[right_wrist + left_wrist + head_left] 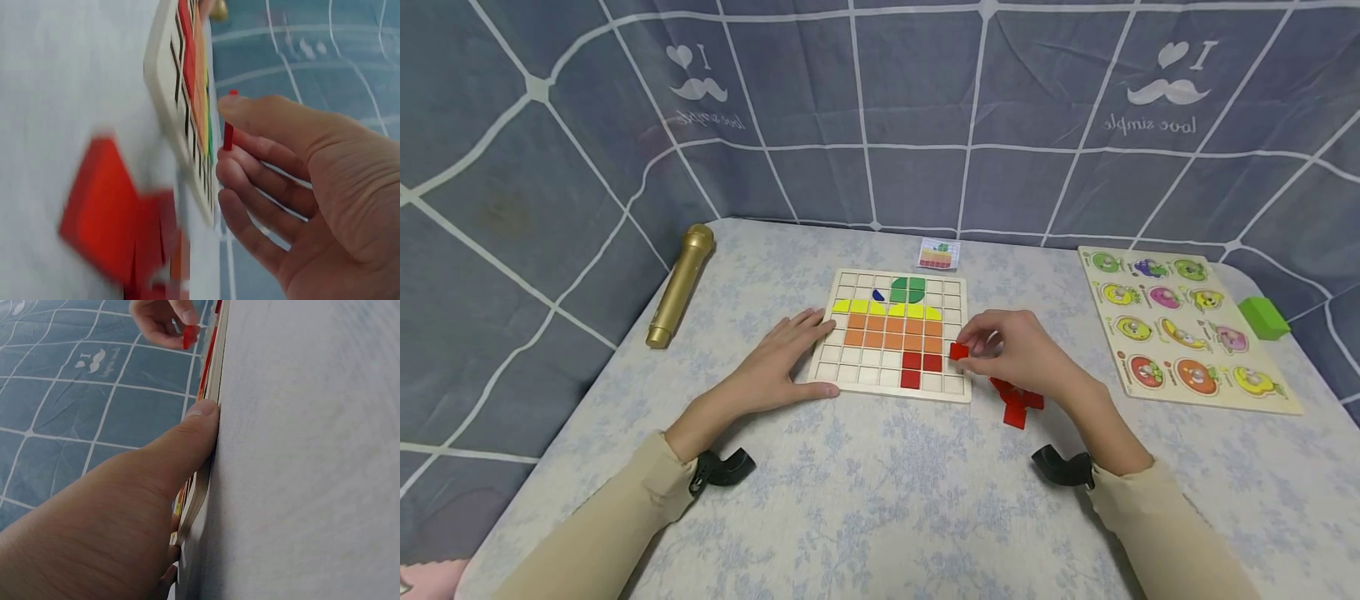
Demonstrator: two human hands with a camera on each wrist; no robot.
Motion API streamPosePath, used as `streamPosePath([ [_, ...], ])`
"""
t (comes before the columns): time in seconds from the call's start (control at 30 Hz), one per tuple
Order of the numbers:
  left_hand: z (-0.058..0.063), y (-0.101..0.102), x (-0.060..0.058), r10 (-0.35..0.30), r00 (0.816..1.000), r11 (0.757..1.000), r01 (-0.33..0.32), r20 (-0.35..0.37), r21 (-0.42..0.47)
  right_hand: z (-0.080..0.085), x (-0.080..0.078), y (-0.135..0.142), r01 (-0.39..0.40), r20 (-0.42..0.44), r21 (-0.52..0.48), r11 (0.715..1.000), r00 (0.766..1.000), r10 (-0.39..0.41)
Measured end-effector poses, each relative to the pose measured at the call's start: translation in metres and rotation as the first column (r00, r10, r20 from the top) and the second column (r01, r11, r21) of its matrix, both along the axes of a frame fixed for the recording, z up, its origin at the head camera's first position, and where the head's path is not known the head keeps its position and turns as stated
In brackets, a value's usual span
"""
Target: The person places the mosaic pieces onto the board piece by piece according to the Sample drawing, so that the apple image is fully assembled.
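Note:
A pale gridded board (868, 379) lies on the table, with orange, yellow, green, blue and red tiles set in its cells. My left hand (782, 362) rests at its left side, fingers extended along the left edge and the thumb touching the near edge. Between the thumb and fingers of my right hand (1022, 350) a small red square tile (958, 352) is pinched, just above the board's right edge. The right wrist view shows that tile (229, 134) edge-on. Below the right hand lies a loose pile of red tiles (1015, 414), partly hidden by it.
A small printed pattern card (938, 253) lies behind the board. To the left is a gold microphone (681, 287). A wooden fruit puzzle board (1187, 325) and a green block (1264, 318) lie at the right. A grey checked cloth (917, 100) hangs behind the table.

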State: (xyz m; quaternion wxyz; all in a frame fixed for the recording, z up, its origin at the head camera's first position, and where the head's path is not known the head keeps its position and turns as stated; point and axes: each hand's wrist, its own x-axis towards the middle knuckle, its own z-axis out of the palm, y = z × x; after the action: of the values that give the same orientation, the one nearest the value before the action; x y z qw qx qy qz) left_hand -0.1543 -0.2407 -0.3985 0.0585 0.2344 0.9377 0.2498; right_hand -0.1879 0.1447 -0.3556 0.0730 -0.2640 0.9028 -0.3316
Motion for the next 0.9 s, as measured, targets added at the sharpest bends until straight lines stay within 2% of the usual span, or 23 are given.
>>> streamPosePath([
  [0.2, 0.000, 0.001, 0.000, 0.000, 1.000, 1.000, 0.000, 0.002, -0.003, 0.002, 0.014, -0.025, -0.047, -0.026, -0.011, 0.999, 0.999, 0.047],
  [0.43, 0.000, 0.001, 0.000, 0.000, 1.000, 1.000, 0.000, 0.005, -0.009, -0.008, 0.027, -0.052, -0.073, -0.056, -0.036, 0.997, 0.996, 0.071],
  [0.7, 0.002, 0.002, 0.000, 0.004, 1.000, 1.000, -0.004, 0.011, -0.010, -0.014, 0.034, -0.065, -0.064, -0.098, -0.070, 0.996, 0.994, 0.057],
  [0.9, 0.002, 0.001, 0.001, 0.009, 1.000, 1.000, -0.008, 0.011, -0.006, -0.017, 0.037, -0.071, -0.106, -0.144, -0.073, 0.992, 0.985, 0.095],
])
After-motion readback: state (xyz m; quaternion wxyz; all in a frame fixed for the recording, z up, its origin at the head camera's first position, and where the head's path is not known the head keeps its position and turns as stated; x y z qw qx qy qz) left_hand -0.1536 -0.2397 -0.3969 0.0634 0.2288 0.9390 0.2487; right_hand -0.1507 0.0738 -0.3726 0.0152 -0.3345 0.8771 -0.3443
